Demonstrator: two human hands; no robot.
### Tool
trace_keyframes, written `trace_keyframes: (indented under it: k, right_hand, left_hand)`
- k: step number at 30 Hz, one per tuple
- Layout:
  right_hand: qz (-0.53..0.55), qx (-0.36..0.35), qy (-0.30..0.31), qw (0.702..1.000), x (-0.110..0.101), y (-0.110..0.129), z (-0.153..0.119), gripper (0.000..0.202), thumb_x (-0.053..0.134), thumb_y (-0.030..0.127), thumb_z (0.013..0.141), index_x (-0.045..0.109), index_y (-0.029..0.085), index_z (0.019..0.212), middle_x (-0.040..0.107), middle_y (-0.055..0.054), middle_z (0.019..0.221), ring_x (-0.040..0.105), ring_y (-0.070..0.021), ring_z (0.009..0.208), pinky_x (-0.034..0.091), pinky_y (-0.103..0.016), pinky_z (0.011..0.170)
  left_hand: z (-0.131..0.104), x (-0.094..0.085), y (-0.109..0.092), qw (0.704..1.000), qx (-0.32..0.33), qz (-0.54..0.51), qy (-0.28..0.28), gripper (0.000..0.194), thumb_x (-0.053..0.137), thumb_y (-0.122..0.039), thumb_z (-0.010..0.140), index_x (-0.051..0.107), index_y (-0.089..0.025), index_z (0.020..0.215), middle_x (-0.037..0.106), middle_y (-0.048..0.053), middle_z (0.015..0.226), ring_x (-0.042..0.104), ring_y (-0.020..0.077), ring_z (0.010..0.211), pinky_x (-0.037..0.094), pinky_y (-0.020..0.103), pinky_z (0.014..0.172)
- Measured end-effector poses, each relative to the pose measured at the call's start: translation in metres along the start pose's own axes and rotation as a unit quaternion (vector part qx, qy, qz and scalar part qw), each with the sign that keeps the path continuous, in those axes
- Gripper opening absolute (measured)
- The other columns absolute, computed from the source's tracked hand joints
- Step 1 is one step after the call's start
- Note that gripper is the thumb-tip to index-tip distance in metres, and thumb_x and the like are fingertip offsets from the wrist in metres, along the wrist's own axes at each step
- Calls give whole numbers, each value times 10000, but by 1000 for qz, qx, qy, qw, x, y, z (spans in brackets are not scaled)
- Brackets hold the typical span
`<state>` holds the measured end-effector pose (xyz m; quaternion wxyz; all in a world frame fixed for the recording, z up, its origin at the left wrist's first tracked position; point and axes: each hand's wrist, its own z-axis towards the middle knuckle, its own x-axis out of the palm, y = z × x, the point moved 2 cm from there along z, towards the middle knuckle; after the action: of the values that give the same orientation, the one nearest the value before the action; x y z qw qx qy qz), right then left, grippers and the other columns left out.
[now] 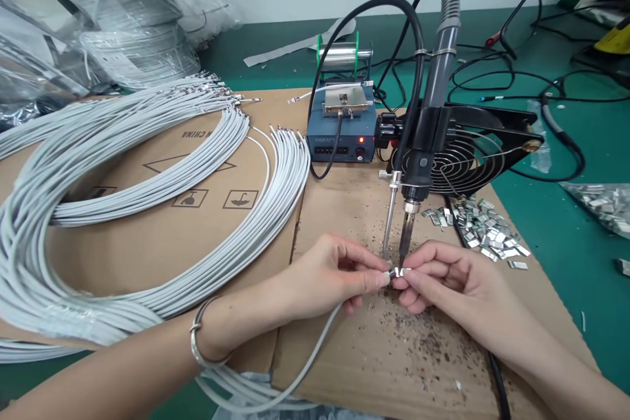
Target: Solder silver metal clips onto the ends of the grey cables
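Between thumb and fingers, my left hand (352, 272) pinches the end of a white cable (322, 338), which trails down to the front edge of the cardboard. Facing it, my right hand (443, 279) is closed on a small silver metal connector (403, 272). The cable end and the connector meet, or nearly meet, right under the tip of a soldering iron (406, 236) clamped upright in a stand. A thin metal feed tube (391, 213) points at the same spot. My fingertips hide the exact joint.
Loose metal connectors (492, 230) lie in a pile behind my right hand. Bundles of white cable (236, 269) cover the left side. A blue soldering station (339, 134) with a lit red lamp, a solder spool (339, 56) and a black fan (462, 157) stand behind. Dark debris dots the cardboard (344, 374).
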<state>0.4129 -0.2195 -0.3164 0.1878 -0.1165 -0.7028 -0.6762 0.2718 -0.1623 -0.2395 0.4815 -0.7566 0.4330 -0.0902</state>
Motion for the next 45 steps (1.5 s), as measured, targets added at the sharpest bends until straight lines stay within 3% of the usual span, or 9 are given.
trace_keyframes:
  k: [24,35,45]
  right_hand:
    - [-14,-19,12,1000,-2,0,1,173,606,305,808,568,136,810,621,-38,603,552,-83,454,478,-139,435]
    - [-42,-4,-2,999,-2,6,2,270,639,381,750,565,123,781,643,-89,672,359,-28,354,293,-133,335]
    - [-81,-51,-11,995,-6,1,0,178,597,336,799,599,157,798,656,-61,682,336,-36,332,243,-169,323]
  left_hand:
    - [-2,2,-5,1000,-18,4,-24,137,642,-197,742,636,-62,766,529,-7,559,451,65,450,406,154,406]
    - [-3,2,-3,1000,-17,-16,-10,122,643,-189,742,638,-73,779,528,-9,576,450,59,458,403,146,413]
    - [-4,0,-2,1000,-18,-25,3,132,658,-197,734,648,-83,801,527,-13,565,456,63,472,404,146,419]
